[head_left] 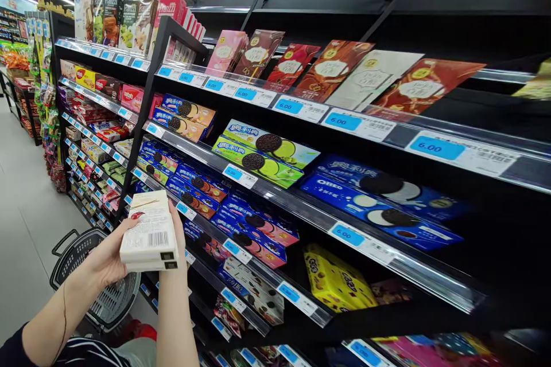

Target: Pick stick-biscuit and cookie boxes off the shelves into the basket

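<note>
Both my hands hold two white boxes, which seem stacked one on the other. Small print, a barcode and a red mark show on the upper face, and two dark squares sit on the near end. My left hand grips them from the left side, its thumb on top near the red mark. Around the right side wraps my right hand, its fingers mostly hidden. Beneath my forearms is a grey shopping basket, whose contents I cannot make out.
To the right runs a black shelf unit with blue price tags. It carries chocolate packs, green biscuit boxes, blue Oreo boxes and a yellow pack. Farther left stand more shelves beside a grey floor aisle.
</note>
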A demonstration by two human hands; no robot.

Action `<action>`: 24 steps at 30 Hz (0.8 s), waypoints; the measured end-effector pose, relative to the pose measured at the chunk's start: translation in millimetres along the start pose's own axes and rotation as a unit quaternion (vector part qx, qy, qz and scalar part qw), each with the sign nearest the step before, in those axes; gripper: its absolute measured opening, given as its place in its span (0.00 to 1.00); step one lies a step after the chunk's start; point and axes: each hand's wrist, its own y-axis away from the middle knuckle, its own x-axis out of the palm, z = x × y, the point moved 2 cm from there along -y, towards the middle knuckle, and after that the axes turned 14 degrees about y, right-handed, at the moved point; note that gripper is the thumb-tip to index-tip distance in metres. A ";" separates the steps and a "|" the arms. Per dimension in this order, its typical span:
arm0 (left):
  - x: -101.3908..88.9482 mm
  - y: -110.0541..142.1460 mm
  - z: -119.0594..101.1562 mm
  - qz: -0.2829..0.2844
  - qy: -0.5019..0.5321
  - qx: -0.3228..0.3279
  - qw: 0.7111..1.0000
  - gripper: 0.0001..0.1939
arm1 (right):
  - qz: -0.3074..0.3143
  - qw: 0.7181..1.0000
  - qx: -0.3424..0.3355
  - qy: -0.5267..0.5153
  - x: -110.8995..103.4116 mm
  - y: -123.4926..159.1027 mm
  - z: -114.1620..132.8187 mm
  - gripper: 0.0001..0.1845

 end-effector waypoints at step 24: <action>-34.4 -40.8 -9.7 0.104 0.075 -0.112 0.985 0.20 | -0.010 0.992 0.084 -0.094 -12.0 -6.0 -16.2 0.24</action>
